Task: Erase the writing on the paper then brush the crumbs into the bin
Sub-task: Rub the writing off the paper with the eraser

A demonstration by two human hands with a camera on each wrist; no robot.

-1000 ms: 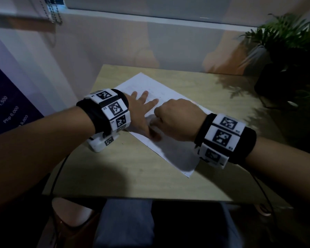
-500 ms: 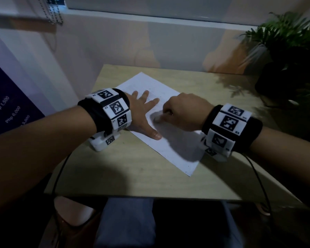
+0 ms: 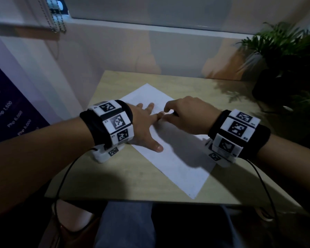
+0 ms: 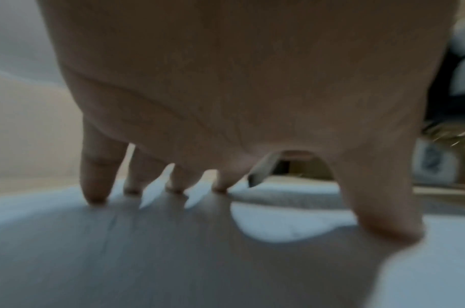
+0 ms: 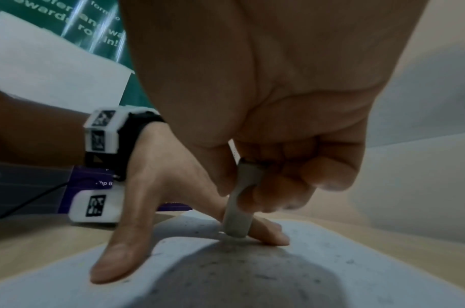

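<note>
Mid-erase: my left hand [image 3: 147, 122] lies flat on the paper [image 3: 177, 163], right hand [image 3: 190, 113] pinching the eraser [image 5: 239, 208] beside its forefinger; crumbs [image 5: 252, 271] need brushing next

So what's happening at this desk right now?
A person is rubbing pencil marks off a sheet of paper on a small wooden table. The left hand lies flat with fingers spread, pinning the sheet down. The right hand pinches a grey eraser, its tip pressed to the paper beside the left index finger. Dark crumbs are scattered across the sheet, not yet brushed away. No bin shows in any view.
</note>
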